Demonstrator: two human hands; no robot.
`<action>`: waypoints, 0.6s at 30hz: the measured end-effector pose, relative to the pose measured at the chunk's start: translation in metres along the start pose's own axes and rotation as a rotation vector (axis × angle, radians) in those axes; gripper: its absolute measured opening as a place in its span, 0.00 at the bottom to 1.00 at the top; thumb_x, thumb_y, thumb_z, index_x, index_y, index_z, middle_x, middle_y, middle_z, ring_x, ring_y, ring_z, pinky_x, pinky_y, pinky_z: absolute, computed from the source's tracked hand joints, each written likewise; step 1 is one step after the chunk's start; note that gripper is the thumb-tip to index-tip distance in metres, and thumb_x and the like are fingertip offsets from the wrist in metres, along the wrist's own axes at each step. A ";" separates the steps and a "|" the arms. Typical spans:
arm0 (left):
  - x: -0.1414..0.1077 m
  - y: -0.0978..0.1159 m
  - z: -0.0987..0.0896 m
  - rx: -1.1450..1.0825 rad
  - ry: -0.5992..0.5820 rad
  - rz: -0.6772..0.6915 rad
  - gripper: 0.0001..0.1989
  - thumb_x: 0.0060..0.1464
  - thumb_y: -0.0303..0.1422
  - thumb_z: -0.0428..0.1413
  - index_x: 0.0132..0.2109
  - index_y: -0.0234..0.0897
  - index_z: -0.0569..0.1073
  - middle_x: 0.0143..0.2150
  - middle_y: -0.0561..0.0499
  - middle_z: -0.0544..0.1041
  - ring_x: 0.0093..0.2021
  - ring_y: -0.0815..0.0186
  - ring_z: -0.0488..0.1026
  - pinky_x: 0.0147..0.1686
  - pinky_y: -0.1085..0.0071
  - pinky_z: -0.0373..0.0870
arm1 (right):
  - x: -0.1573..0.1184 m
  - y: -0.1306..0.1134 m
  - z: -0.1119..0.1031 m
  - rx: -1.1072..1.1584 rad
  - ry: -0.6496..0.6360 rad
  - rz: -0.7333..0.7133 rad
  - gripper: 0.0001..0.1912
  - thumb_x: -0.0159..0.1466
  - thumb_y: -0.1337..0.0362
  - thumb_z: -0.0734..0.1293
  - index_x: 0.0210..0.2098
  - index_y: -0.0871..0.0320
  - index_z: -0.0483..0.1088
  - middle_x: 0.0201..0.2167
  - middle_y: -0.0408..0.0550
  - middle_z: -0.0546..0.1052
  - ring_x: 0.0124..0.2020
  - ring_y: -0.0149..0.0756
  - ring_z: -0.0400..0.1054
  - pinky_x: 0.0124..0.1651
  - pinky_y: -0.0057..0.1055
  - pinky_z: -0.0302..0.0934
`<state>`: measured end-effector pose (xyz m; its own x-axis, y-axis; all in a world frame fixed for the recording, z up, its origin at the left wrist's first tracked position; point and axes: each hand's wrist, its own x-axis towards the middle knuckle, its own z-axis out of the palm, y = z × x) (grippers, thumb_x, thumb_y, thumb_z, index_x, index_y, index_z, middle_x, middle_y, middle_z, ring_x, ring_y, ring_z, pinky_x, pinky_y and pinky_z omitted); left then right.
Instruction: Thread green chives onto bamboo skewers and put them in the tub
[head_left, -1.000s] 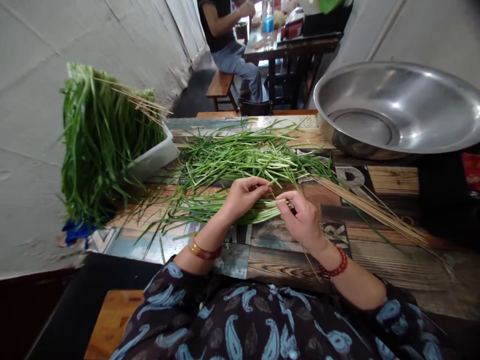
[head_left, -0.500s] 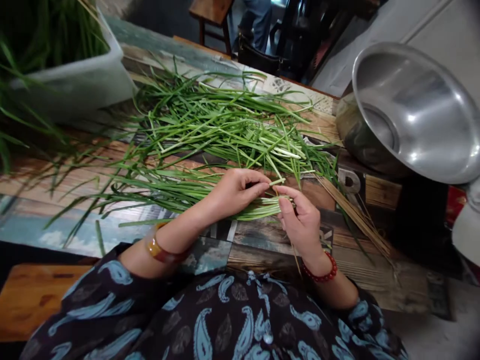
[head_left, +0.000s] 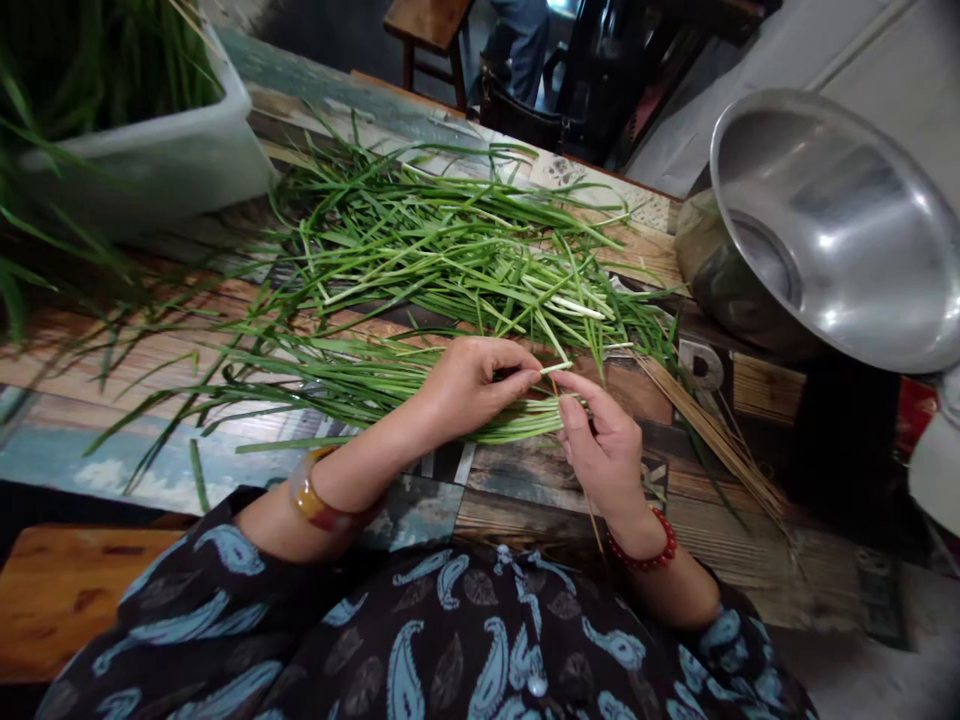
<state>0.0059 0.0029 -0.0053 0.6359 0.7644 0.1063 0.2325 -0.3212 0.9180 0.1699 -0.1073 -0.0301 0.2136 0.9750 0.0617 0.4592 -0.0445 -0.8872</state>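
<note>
My left hand [head_left: 484, 385] pinches one garlic chive [head_left: 556, 369] close to its pale cut end, between thumb and forefinger. Facing it, my right hand [head_left: 604, 440] is closed around a thin bamboo skewer [head_left: 594, 520], whose tip shows between the hands and whose lower end hangs below the palm. A row of garlic chives [head_left: 360, 385] runs under my left hand, its pale ends gathered at my right fingers. How those ends sit on the skewer is partly hidden. A loose heap of garlic chives [head_left: 450, 240] lies just beyond both hands.
More thin skewers [head_left: 709, 435] lie right of my right hand. A large steel bowl [head_left: 847, 240] stands tilted at the right. At the far left is a white plastic tub [head_left: 172, 155] full of greens. A stool [head_left: 427, 25] and a person's leg [head_left: 517, 45] show beyond the table.
The chive end between my fingers has shifted very slightly, close to the skewer tip. Both hands keep nearly the same place and grip; the view has moved a little.
</note>
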 end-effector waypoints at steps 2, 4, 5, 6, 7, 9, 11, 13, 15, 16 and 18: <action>-0.001 0.000 0.000 0.069 0.024 0.042 0.08 0.58 0.27 0.56 0.35 0.32 0.81 0.31 0.50 0.82 0.30 0.70 0.76 0.31 0.77 0.65 | 0.000 0.000 0.001 0.020 0.004 0.010 0.17 0.70 0.56 0.61 0.53 0.53 0.73 0.29 0.44 0.77 0.27 0.32 0.72 0.29 0.28 0.67; -0.002 -0.001 0.001 0.141 0.042 0.077 0.08 0.59 0.26 0.56 0.36 0.33 0.80 0.32 0.50 0.82 0.30 0.70 0.76 0.31 0.77 0.65 | 0.000 0.001 0.001 0.032 0.007 0.022 0.17 0.70 0.56 0.62 0.53 0.53 0.74 0.28 0.44 0.77 0.27 0.31 0.72 0.29 0.27 0.66; -0.003 -0.002 0.001 0.174 0.043 0.093 0.08 0.59 0.26 0.56 0.36 0.33 0.80 0.32 0.50 0.82 0.30 0.70 0.76 0.31 0.77 0.64 | 0.000 0.001 0.001 0.034 0.008 0.028 0.16 0.70 0.56 0.62 0.52 0.53 0.74 0.27 0.44 0.76 0.26 0.31 0.71 0.28 0.27 0.66; -0.003 -0.003 0.001 0.204 0.040 0.109 0.08 0.59 0.26 0.56 0.36 0.33 0.80 0.33 0.50 0.82 0.30 0.70 0.76 0.31 0.76 0.64 | 0.000 0.001 0.001 0.032 0.010 0.032 0.16 0.69 0.56 0.62 0.52 0.53 0.74 0.27 0.43 0.76 0.26 0.31 0.71 0.28 0.27 0.66; -0.004 -0.003 0.001 0.229 0.033 0.122 0.08 0.59 0.27 0.56 0.36 0.34 0.80 0.33 0.50 0.82 0.30 0.70 0.75 0.31 0.76 0.64 | 0.000 0.001 0.002 0.027 0.011 0.037 0.16 0.69 0.56 0.62 0.52 0.53 0.74 0.26 0.43 0.75 0.26 0.31 0.71 0.28 0.27 0.66; -0.004 -0.004 0.000 0.271 0.017 0.144 0.08 0.60 0.27 0.55 0.37 0.34 0.80 0.33 0.50 0.81 0.31 0.70 0.75 0.31 0.75 0.65 | 0.001 0.001 0.002 0.013 0.014 0.042 0.16 0.69 0.56 0.62 0.51 0.53 0.74 0.25 0.42 0.75 0.25 0.31 0.71 0.27 0.26 0.65; -0.004 -0.006 0.000 0.305 0.006 0.170 0.08 0.61 0.27 0.55 0.37 0.34 0.79 0.33 0.49 0.81 0.31 0.69 0.75 0.32 0.75 0.65 | 0.001 0.001 0.002 0.002 0.014 0.042 0.15 0.69 0.56 0.62 0.51 0.54 0.75 0.24 0.42 0.74 0.24 0.31 0.70 0.26 0.26 0.65; -0.004 -0.007 -0.001 0.340 0.008 0.219 0.09 0.62 0.28 0.54 0.37 0.34 0.79 0.33 0.49 0.80 0.32 0.69 0.75 0.32 0.74 0.65 | 0.001 0.001 0.002 -0.004 0.008 0.041 0.15 0.69 0.56 0.62 0.50 0.54 0.75 0.24 0.41 0.73 0.24 0.31 0.70 0.26 0.26 0.64; -0.003 -0.008 -0.001 0.396 0.020 0.286 0.11 0.64 0.29 0.52 0.36 0.34 0.78 0.31 0.49 0.79 0.31 0.68 0.74 0.32 0.73 0.64 | 0.001 0.001 0.001 -0.007 0.001 0.036 0.15 0.70 0.56 0.62 0.50 0.54 0.74 0.24 0.42 0.74 0.25 0.31 0.70 0.27 0.27 0.65; -0.003 -0.009 -0.001 0.427 0.026 0.315 0.12 0.64 0.30 0.52 0.36 0.34 0.78 0.31 0.50 0.78 0.31 0.68 0.73 0.31 0.73 0.64 | 0.002 0.001 0.001 -0.010 -0.003 0.033 0.15 0.70 0.56 0.62 0.50 0.54 0.74 0.24 0.42 0.74 0.25 0.31 0.71 0.27 0.27 0.65; -0.003 -0.009 -0.002 0.480 0.032 0.353 0.13 0.65 0.31 0.51 0.36 0.34 0.78 0.30 0.50 0.78 0.31 0.68 0.73 0.31 0.72 0.62 | 0.002 0.002 0.001 -0.021 -0.007 0.023 0.15 0.70 0.56 0.62 0.50 0.54 0.74 0.26 0.42 0.75 0.26 0.32 0.71 0.28 0.27 0.66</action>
<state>0.0007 0.0048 -0.0129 0.7146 0.5797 0.3916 0.3227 -0.7698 0.5507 0.1701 -0.1056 -0.0321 0.2189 0.9750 0.0380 0.4725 -0.0719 -0.8784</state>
